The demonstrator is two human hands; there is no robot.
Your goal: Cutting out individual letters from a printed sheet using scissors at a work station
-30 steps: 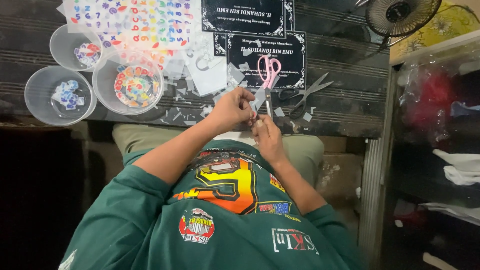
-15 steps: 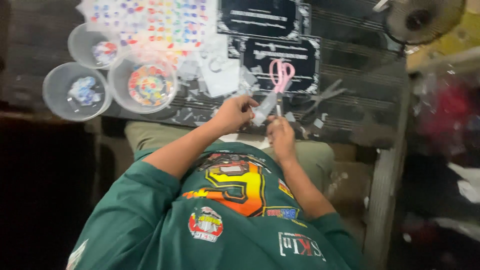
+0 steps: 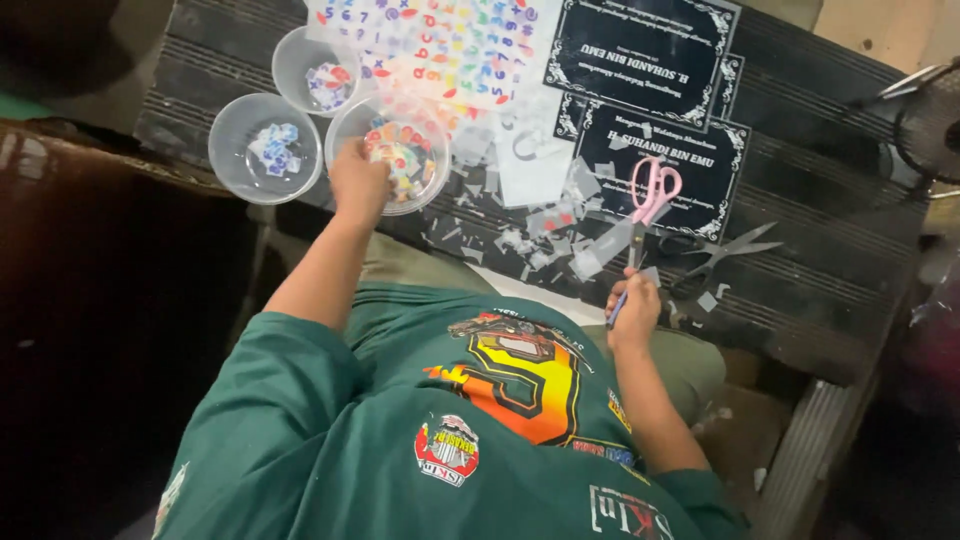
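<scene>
My left hand (image 3: 358, 182) reaches into a clear plastic bowl (image 3: 432, 135) of small colourful pieces at the near edge of the dark table. Its fingers curl down into the bowl and are hidden from me. My right hand (image 3: 632, 310) rests at the table's near edge and grips a thin blue-handled tool (image 3: 614, 310). Just beyond that hand lie pink-handled scissors (image 3: 652, 190), blades pointing toward it. Cut scraps of clear film (image 3: 530, 235) are scattered between my two hands.
Two more clear bowls (image 3: 262, 150) (image 3: 318, 70) with a few pieces stand left of the first. A sheet of colourful letters and numbers (image 3: 450, 40) and two black plaques (image 3: 640, 45) (image 3: 690, 175) lie farther back. Grey scissors (image 3: 722, 252) lie right, with a fan (image 3: 925, 115) at the far right.
My hands were together near the table's edge. My left hand has since moved left and away to the bowl, while my right hand stays in place with the tool.
</scene>
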